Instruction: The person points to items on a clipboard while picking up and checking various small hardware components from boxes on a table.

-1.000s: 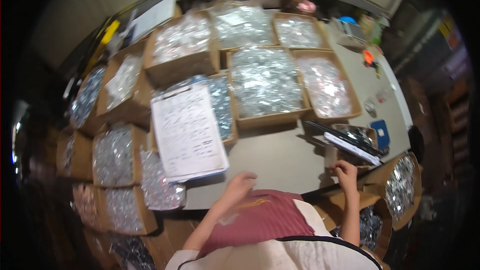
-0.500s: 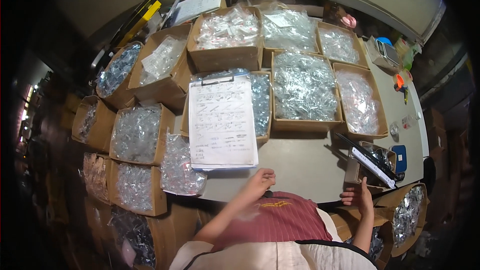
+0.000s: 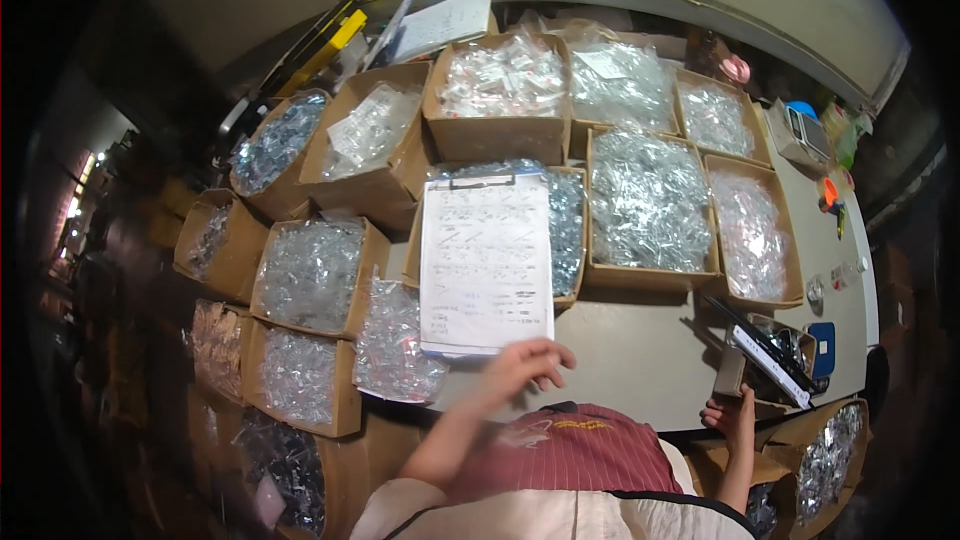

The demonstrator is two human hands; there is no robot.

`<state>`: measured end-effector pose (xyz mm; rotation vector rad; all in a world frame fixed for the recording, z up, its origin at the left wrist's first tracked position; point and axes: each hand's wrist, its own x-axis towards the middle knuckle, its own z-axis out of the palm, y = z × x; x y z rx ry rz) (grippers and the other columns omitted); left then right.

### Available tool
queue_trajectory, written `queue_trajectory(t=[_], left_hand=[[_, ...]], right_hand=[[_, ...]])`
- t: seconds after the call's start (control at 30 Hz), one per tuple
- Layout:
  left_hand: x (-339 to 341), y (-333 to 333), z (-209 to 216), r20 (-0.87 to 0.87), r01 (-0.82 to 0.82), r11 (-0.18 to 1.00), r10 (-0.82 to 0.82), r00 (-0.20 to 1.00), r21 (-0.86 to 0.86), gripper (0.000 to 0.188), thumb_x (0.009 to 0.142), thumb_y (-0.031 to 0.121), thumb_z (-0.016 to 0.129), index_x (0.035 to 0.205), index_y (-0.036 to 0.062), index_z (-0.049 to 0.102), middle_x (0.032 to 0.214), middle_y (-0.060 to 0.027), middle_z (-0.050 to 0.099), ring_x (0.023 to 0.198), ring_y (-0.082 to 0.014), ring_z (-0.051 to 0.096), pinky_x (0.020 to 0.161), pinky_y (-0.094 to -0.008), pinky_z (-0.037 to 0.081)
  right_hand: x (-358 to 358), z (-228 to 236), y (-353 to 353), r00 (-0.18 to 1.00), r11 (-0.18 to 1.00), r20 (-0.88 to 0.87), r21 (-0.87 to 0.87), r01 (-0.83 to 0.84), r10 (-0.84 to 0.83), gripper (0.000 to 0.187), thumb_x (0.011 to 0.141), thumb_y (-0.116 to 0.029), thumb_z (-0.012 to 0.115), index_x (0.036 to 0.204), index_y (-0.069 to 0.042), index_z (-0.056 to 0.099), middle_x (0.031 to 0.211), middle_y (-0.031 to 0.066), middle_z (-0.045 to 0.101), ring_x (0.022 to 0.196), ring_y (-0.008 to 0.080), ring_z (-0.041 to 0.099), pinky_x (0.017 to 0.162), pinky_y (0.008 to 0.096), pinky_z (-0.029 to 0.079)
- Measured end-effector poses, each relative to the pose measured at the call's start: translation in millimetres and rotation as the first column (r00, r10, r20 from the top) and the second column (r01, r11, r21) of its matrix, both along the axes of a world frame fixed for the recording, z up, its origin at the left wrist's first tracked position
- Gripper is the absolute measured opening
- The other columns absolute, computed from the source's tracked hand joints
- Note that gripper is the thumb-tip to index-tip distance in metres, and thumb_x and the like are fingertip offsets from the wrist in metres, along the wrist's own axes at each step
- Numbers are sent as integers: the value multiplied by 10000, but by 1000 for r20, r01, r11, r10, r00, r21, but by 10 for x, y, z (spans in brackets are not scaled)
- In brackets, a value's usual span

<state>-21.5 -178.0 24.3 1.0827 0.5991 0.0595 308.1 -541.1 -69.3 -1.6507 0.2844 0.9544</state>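
Observation:
My left hand (image 3: 527, 368) hovers at the lower right corner of a clipboard (image 3: 487, 265) holding handwritten sheets. Its fingers are apart, slightly bent and a little blurred, with nothing seen in them. The clipboard lies over a cardboard box of small clear bags. By the table's front edge, my right hand (image 3: 732, 416) is held with thumb up and fingers loosely curled, holding nothing visible. It is just below a small cardboard box (image 3: 731, 372) with a long black and white object (image 3: 770, 360) across it. Whether the hand touches that box I cannot tell.
Several cardboard boxes filled with small clear bags, such as a large one (image 3: 650, 200), ring the grey table (image 3: 620, 340). A bulging clear bag (image 3: 398, 345) lies left of the clipboard. At the right are a scale (image 3: 803, 135), tape rolls (image 3: 828, 193) and a blue case (image 3: 821, 348).
The view has shifted, so the whole scene sits further right and lower. My left hand's fingers have spread from a loose curl. The right hand is closer to the small box.

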Motion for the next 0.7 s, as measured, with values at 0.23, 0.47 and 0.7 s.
queue_trajectory(t=[0.23, 0.47, 0.7], left_hand=[[-22, 1347, 44, 174, -596, 527, 643, 746, 605, 519, 886, 37, 523, 1404, 50, 501, 672, 26, 508, 499, -41, 380, 441, -213, 300], [76, 1832, -43, 3, -430, 500, 650, 760, 752, 600, 853, 37, 518, 1452, 32, 494, 789, -57, 607, 587, -85, 493, 556, -255, 425], [294, 1668, 138, -175, -229, 610, 529, 830, 758, 595, 880, 69, 517, 1468, 4, 456, 1169, -206, 676, 857, -177, 635, 783, -293, 503]], right_hand=[[-58, -108, 57, 998, 998, 41, -37, 58, -56, 864, 815, -791, 472, 1083, 19, 610, 873, 139, 663, 727, 265, 672, 672, 360, 560], [-43, -159, 40, 998, 998, 29, 7, 63, -63, 865, 793, -823, 470, 1036, -6, 616, 839, 126, 655, 690, 245, 663, 622, 337, 540], [-4, -194, 18, 998, 998, 17, -9, 64, -64, 836, 800, -819, 451, 1025, -29, 601, 782, 101, 619, 643, 249, 640, 578, 341, 532]])
